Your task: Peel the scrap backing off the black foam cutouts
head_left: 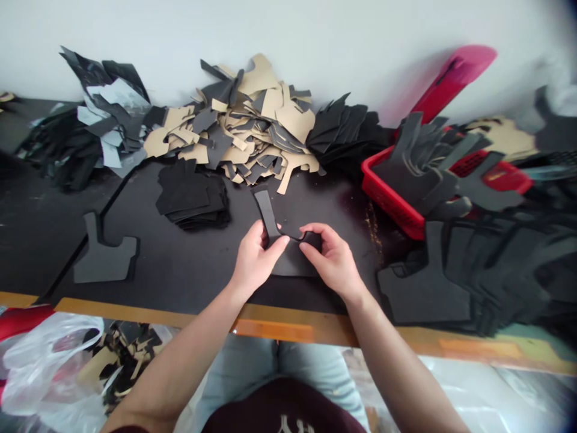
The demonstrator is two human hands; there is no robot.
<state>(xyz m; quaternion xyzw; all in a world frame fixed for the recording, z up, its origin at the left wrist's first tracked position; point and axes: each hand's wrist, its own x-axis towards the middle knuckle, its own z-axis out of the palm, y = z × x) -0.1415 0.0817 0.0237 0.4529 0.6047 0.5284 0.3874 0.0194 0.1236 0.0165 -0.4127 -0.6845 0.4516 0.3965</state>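
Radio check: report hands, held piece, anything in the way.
Left hand, right hand: both gripping. Dark piece: held between them. Black stack apart; nothing visibly blocking hands.

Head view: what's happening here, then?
A person's left hand and right hand hold a dark cut-out piece between them over the black table. A similar-looking piece lies flat to the left. A heap of beige and dark scraps sits behind, and a red basket filled with grey pieces stands to the right.
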